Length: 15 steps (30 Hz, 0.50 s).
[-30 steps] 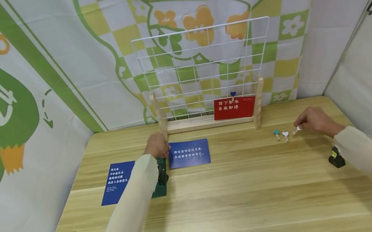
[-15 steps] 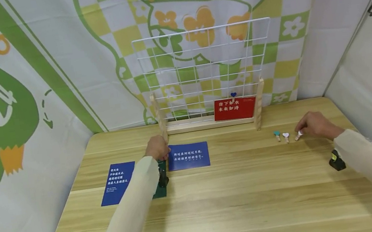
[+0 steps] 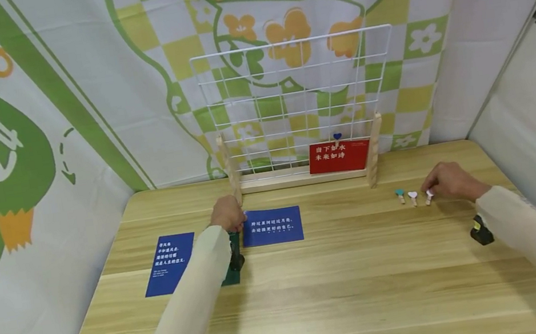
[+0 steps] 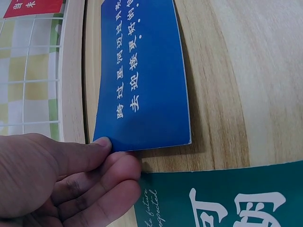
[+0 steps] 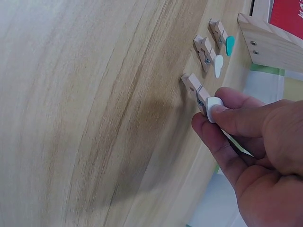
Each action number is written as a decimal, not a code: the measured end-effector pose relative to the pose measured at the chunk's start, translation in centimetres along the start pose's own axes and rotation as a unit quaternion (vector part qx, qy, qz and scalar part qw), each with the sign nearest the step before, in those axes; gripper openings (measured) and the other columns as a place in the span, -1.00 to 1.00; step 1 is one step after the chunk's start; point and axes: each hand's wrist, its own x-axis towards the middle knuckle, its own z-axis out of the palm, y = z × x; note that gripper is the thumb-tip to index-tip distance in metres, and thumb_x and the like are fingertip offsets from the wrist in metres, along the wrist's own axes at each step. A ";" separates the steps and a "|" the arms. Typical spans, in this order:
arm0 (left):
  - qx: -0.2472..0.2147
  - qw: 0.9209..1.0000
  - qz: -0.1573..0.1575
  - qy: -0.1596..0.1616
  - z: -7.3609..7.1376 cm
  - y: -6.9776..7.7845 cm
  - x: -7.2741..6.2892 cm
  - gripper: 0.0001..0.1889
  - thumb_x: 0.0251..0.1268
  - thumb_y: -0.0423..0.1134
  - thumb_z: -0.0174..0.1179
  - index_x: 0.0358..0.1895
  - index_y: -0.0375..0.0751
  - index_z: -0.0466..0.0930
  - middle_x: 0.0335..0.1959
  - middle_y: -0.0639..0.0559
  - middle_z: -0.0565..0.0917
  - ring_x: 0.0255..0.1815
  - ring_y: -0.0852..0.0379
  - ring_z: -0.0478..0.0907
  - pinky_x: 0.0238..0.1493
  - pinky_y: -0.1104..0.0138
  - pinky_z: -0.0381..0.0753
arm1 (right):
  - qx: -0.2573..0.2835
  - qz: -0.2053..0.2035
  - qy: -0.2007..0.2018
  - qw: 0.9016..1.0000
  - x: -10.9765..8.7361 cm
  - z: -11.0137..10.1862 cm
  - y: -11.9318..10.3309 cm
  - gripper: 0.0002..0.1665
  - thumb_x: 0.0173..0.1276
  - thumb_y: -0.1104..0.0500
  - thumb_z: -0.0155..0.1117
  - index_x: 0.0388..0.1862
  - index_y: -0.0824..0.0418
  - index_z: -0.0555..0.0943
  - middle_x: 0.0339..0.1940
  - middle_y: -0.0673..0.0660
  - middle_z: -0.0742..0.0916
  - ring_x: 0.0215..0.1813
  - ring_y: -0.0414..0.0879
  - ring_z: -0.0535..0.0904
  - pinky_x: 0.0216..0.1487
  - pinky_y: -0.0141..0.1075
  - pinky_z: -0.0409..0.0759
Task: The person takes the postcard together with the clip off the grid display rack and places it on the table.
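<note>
My left hand (image 3: 227,214) pinches the near-left corner of a blue card (image 4: 147,80) with white lettering between thumb and fingers. The card is slightly lifted along its edge, over the table. A green card (image 4: 227,194) lies beside that hand, partly under the forearm in the head view. On the right, my right hand (image 5: 255,137) pinches a small wooden clothespin (image 5: 194,90) by its white heart end, thumb on the heart. Two more clothespins lie alongside: one with a white heart (image 5: 204,51), one with a teal heart (image 5: 218,33).
A white wire grid rack (image 3: 288,93) on a wooden base stands at the back. A red card (image 3: 339,157) hangs low on its right side from a clothespin with a blue heart (image 3: 337,136). Another blue card (image 3: 166,269) lies at the left of the wooden table (image 3: 349,293).
My right hand has shifted slightly left with the clothespin, closer to the other two. The blue card at my left hand has slid a little toward me.
</note>
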 end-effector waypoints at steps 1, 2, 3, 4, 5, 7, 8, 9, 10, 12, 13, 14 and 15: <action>0.000 1.000 0.000 0.001 0.0 0.0 0.0 -0.82 0.28 -0.37 0.26 -0.49 -0.33 0.63 -0.78 0.02 0.59 -0.78 0.20 0.53 -0.68 0.44 0.53 | 0.000 0.000 0.000 1.000 0.0 0.0 0.0 -0.87 0.14 0.45 0.33 -0.38 0.33 0.77 -0.33 0.27 0.80 -0.14 0.30 0.68 -0.02 0.17 0.59; 0.001 1.000 -0.001 0.002 0.1 0.0 0.1 -0.82 0.27 -0.37 0.26 -0.50 -0.33 0.63 -0.79 0.03 0.59 -0.78 0.20 0.53 -0.68 0.44 0.53 | 0.000 0.001 0.000 1.000 0.1 0.1 0.0 -0.87 0.14 0.45 0.33 -0.38 0.33 0.77 -0.34 0.27 0.80 -0.14 0.30 0.68 -0.02 0.17 0.59; 0.000 1.000 -0.002 0.003 0.1 0.0 0.1 -0.82 0.27 -0.37 0.26 -0.51 -0.33 0.64 -0.79 0.03 0.58 -0.78 0.20 0.53 -0.68 0.44 0.53 | -0.001 0.001 0.000 1.000 0.1 0.1 0.0 -0.87 0.14 0.45 0.33 -0.38 0.32 0.77 -0.34 0.26 0.81 -0.15 0.29 0.68 -0.01 0.17 0.59; -0.001 1.000 -0.003 0.003 0.2 0.0 0.2 -0.82 0.27 -0.37 0.26 -0.51 -0.33 0.64 -0.80 0.04 0.58 -0.78 0.20 0.53 -0.68 0.44 0.53 | -0.001 0.002 0.001 1.000 0.2 0.2 0.0 -0.87 0.14 0.45 0.33 -0.39 0.32 0.77 -0.34 0.25 0.81 -0.15 0.29 0.68 -0.01 0.17 0.59; 0.000 1.000 -0.004 0.004 0.2 0.0 0.2 -0.82 0.27 -0.37 0.27 -0.51 -0.33 0.64 -0.80 0.04 0.58 -0.78 0.20 0.53 -0.69 0.44 0.53 | -0.003 0.003 0.001 1.000 0.2 0.2 0.0 -0.87 0.14 0.44 0.33 -0.39 0.31 0.77 -0.34 0.24 0.81 -0.15 0.28 0.69 -0.02 0.17 0.58; 0.000 1.000 -0.006 0.004 0.2 0.0 0.2 -0.83 0.26 -0.37 0.27 -0.50 -0.32 0.64 -0.80 0.04 0.57 -0.79 0.20 0.53 -0.69 0.44 0.53 | -0.004 0.005 0.000 1.000 0.2 0.2 0.0 -0.88 0.14 0.43 0.34 -0.38 0.30 0.77 -0.34 0.24 0.81 -0.15 0.28 0.69 -0.03 0.17 0.58; 0.000 1.000 -0.009 0.004 0.2 0.0 0.1 -0.83 0.26 -0.37 0.27 -0.50 -0.32 0.64 -0.80 0.04 0.57 -0.79 0.20 0.53 -0.69 0.44 0.53 | -0.006 0.007 -0.001 1.000 0.2 0.2 0.0 -0.88 0.13 0.43 0.35 -0.38 0.30 0.77 -0.34 0.23 0.81 -0.15 0.28 0.69 -0.03 0.17 0.58; -0.001 1.000 -0.011 0.005 0.2 0.0 0.1 -0.84 0.26 -0.37 0.28 -0.49 -0.32 0.64 -0.80 0.04 0.57 -0.78 0.20 0.53 -0.69 0.44 0.53 | -0.008 0.008 -0.002 1.000 0.2 0.2 0.0 -0.88 0.13 0.42 0.35 -0.38 0.29 0.77 -0.34 0.23 0.81 -0.15 0.28 0.69 -0.03 0.17 0.58; 0.000 1.000 -0.011 0.005 0.2 0.0 0.1 -0.84 0.26 -0.37 0.28 -0.48 -0.32 0.64 -0.80 0.04 0.57 -0.78 0.20 0.53 -0.68 0.44 0.53 | -0.010 0.009 -0.003 1.000 0.2 0.2 0.0 -0.89 0.13 0.42 0.36 -0.38 0.29 0.77 -0.34 0.23 0.81 -0.15 0.28 0.69 -0.03 0.16 0.57; 0.003 1.000 -0.012 0.005 0.2 0.0 0.0 -0.84 0.27 -0.36 0.28 -0.47 -0.32 0.64 -0.79 0.04 0.57 -0.78 0.20 0.53 -0.68 0.44 0.53 | -0.010 0.013 -0.005 1.000 0.2 0.2 0.0 -0.89 0.13 0.41 0.36 -0.37 0.28 0.77 -0.33 0.22 0.81 -0.14 0.28 0.69 -0.03 0.16 0.57; 0.004 1.000 -0.012 0.006 0.2 0.0 0.0 -0.84 0.27 -0.36 0.28 -0.48 -0.32 0.64 -0.79 0.04 0.57 -0.78 0.20 0.53 -0.68 0.44 0.53 | -0.009 0.014 -0.004 1.000 0.2 0.3 0.0 -0.89 0.13 0.41 0.36 -0.37 0.28 0.77 -0.33 0.22 0.81 -0.13 0.27 0.69 -0.03 0.16 0.57; 0.005 1.000 -0.013 0.007 0.2 0.0 -0.1 -0.84 0.27 -0.36 0.28 -0.48 -0.32 0.64 -0.80 0.04 0.57 -0.78 0.20 0.53 -0.67 0.43 0.53 | -0.008 0.014 -0.004 1.000 0.3 0.3 0.0 -0.89 0.13 0.41 0.36 -0.37 0.29 0.77 -0.33 0.23 0.81 -0.13 0.27 0.69 -0.03 0.16 0.57; 0.006 1.000 -0.012 0.009 0.2 0.0 -0.1 -0.83 0.28 -0.35 0.28 -0.48 -0.32 0.64 -0.80 0.04 0.57 -0.78 0.20 0.53 -0.67 0.43 0.52 | -0.006 0.015 -0.004 1.000 0.3 0.3 0.0 -0.89 0.14 0.41 0.36 -0.38 0.29 0.77 -0.33 0.23 0.81 -0.13 0.27 0.69 -0.03 0.16 0.58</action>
